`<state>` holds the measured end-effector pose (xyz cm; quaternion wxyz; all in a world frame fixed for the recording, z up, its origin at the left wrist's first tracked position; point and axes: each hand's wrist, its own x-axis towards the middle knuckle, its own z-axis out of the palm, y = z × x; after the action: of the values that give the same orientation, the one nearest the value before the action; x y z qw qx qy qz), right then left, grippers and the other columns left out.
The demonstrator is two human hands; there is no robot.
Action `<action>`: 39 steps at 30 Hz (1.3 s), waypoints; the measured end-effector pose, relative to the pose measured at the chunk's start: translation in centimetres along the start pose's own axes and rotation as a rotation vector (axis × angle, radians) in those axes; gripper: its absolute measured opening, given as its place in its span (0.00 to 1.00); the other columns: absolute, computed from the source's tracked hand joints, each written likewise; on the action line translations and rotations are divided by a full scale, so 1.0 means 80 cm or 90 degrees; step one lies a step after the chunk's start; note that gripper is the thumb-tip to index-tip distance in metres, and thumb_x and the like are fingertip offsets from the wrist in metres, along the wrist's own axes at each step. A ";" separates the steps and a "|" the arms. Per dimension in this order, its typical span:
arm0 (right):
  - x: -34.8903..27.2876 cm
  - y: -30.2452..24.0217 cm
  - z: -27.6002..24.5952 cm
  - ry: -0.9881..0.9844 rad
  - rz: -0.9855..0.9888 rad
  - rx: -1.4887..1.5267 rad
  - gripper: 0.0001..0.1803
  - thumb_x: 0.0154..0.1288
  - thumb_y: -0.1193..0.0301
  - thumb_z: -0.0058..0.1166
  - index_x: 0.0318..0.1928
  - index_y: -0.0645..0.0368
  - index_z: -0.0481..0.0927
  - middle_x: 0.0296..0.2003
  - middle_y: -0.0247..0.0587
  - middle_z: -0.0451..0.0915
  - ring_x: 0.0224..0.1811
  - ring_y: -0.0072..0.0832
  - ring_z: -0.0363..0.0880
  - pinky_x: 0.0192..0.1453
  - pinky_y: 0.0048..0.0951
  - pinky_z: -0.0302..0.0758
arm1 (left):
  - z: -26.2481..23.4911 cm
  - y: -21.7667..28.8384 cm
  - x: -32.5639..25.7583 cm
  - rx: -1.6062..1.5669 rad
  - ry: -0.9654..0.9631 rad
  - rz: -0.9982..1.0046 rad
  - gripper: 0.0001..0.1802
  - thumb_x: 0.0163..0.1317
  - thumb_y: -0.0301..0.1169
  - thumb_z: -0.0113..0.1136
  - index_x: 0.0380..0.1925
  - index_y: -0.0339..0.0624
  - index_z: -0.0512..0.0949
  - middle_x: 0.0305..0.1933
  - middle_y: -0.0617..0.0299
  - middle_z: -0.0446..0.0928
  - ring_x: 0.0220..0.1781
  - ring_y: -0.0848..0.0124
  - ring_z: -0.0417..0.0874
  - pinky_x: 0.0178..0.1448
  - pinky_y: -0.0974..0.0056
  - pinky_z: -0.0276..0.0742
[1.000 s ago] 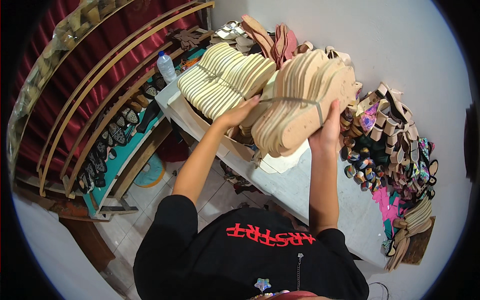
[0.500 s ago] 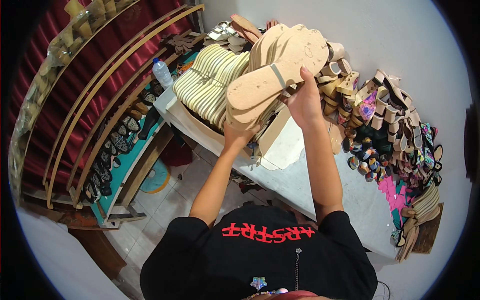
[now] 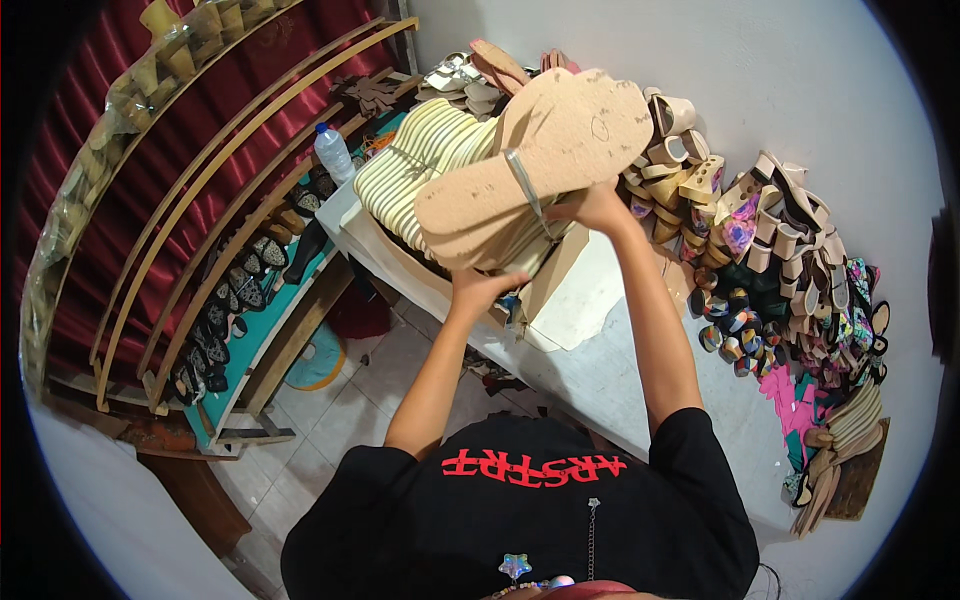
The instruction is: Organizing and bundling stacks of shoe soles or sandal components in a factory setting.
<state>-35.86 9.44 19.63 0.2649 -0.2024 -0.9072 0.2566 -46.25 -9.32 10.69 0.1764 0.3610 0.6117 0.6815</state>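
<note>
A bound bundle of tan, sole-shaped insoles lies tilted between my hands, with a narrow grey band around its middle. My right hand grips its right side near the band, its fingers partly hidden behind the bundle. At the near heel end, my left hand holds the bundle from below, thumb stretched to the right. Just left of it, a second bundle of cream-edged insoles, tied with cord, stands in an open cardboard box. A pale box flap lies spread beside my right forearm.
The grey-white table carries heaped heels and sandal parts at right, plus pink fabric pieces. A water bottle stands beyond the box. To the left, a teal shelf holds dark shoe parts, beside curved wooden rails.
The tan bundle has tipped and come slightly down and left. My right hand has shifted from the top insole's edge to the bundle's side; the thumb of my left hand now shows.
</note>
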 end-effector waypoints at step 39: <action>0.015 -0.009 0.075 0.644 -0.068 -0.159 0.44 0.51 0.34 0.39 0.51 0.63 0.61 0.49 0.51 0.57 0.52 0.47 0.56 0.56 0.49 0.51 | -0.078 0.167 0.093 0.454 0.015 0.160 0.47 0.25 0.38 0.74 0.53 0.44 0.65 0.50 0.48 0.67 0.53 0.56 0.70 0.56 0.58 0.65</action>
<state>-40.44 7.33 16.14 0.6567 -0.2844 -0.6985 0.0028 -53.01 -11.15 25.68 -0.0521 0.4641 0.7637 0.4458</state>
